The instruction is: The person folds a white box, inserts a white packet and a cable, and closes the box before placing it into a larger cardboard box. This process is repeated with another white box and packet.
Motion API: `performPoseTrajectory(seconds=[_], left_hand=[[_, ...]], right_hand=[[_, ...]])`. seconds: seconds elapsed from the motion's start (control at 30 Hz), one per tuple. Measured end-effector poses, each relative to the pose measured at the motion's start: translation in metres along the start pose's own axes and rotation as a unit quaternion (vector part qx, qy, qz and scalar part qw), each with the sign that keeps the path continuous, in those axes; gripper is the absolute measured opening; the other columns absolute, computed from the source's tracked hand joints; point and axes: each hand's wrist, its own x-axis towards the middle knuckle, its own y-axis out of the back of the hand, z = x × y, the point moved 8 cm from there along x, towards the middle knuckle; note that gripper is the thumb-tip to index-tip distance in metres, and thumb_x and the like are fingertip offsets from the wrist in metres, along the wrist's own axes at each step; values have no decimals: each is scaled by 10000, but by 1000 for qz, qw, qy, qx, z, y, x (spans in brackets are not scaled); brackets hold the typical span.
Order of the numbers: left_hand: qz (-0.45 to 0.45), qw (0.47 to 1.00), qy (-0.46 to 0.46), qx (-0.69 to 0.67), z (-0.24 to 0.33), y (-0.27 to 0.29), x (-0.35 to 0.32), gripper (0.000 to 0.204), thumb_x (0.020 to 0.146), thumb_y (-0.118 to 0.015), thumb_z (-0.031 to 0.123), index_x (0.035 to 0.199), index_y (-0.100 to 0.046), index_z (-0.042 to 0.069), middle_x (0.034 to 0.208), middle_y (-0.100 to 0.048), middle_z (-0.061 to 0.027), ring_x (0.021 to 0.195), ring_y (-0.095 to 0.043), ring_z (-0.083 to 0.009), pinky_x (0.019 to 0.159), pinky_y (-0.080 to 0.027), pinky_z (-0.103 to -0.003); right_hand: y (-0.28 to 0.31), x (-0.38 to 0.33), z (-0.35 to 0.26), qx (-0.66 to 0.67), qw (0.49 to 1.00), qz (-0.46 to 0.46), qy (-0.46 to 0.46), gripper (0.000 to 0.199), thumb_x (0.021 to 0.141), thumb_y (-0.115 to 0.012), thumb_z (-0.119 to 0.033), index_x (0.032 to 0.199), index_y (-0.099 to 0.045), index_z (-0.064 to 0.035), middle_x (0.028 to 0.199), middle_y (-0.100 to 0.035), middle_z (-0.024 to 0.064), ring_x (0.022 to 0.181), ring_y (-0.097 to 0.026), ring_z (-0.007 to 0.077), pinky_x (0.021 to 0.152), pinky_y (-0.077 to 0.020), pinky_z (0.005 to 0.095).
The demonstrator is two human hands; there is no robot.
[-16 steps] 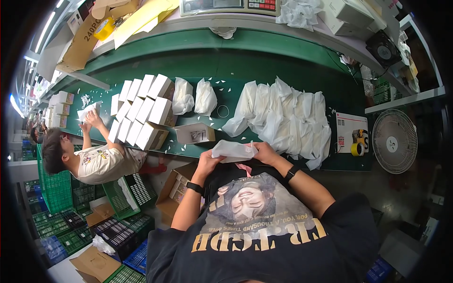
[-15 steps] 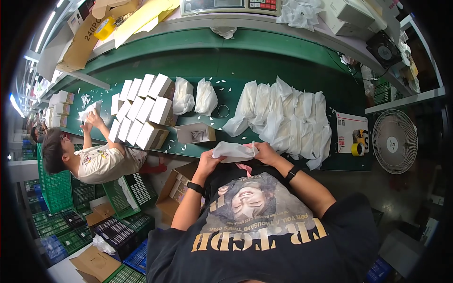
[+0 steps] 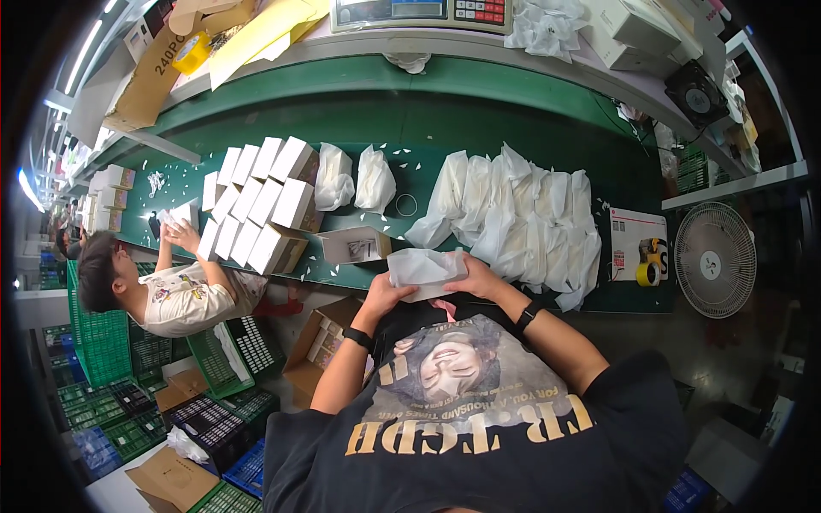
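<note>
Both hands grip one crumpled white plastic bag [image 3: 423,269] at the near edge of the green work table [image 3: 513,111], just in front of the person's chest. The left hand [image 3: 383,295] has fingers clamped on the bag's left end; the right hand [image 3: 475,275] has fingers clamped on its right end. A small open white cardboard box [image 3: 355,245] lies just beside the bag. A row of white bags [image 3: 513,214] lies behind.

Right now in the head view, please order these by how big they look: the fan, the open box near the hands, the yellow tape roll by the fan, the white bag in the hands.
1. Fan.
2. Bag and open box: alike, not ranked.
3. Tape roll.
</note>
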Motion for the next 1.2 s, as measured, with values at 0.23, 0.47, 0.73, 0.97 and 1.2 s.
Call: performPoseTrajectory(seconds=[0.23, 0.47, 0.73, 0.97, 1.2], left_hand=[[27, 998, 16, 59, -15, 8, 7, 296, 833, -788, 137, 1079, -716, -11, 976, -735, -43, 863, -650, -111, 813, -527, -293], [65, 998, -6, 0, -29, 12, 13, 278, 850, -781, 177, 1041, -709, -12, 902, -722, -28, 794, -625, -97, 733, -516, -288], [108, 993, 35, 39, -41, 20, 21, 272, 862, -775, 212, 1021, -708, 1, 884, -718, -21, 772, -627, -106, 724, -504, -281], [47, 989, 127, -67, -39, 23, 2, 252, 889, -745, 195, 1036, -714, -8, 913, -722, -20, 798, -638, -110, 750, -506, -270], [12, 989, 115, -91, -32, 19, 4, 197, 885, -717, 95, 1052, -718, -9, 951, -720, -17, 844, -637, -91, 768, -499, -261]], right_hand=[[-9, 4, 14, 10, 991, -64, -115, 381, 827, -792, -162, 1149, -676, 6, 1027, -728, 72, 957, -655, 156, 896, -503, 323], [-9, 10, 8, -11, 995, -47, -83, 312, 870, -746, -170, 1128, -688, -5, 1048, -732, 86, 959, -660, 157, 888, -509, 334], [-2, 23, 32, -31, 993, 1, -118, 398, 876, -752, -188, 1198, -630, 13, 1077, -721, 94, 978, -655, 151, 888, -511, 330], [-5, 9, 42, 106, 983, -44, -145, 406, 884, -759, -242, 1187, -659, 9, 1076, -722, 65, 973, -654, 145, 903, -504, 316], [-16, 10, 48, 111, 972, -111, -176, 354, 898, -747, -163, 1205, -670, -4, 1098, -713, 50, 992, -637, 123, 909, -501, 296]])
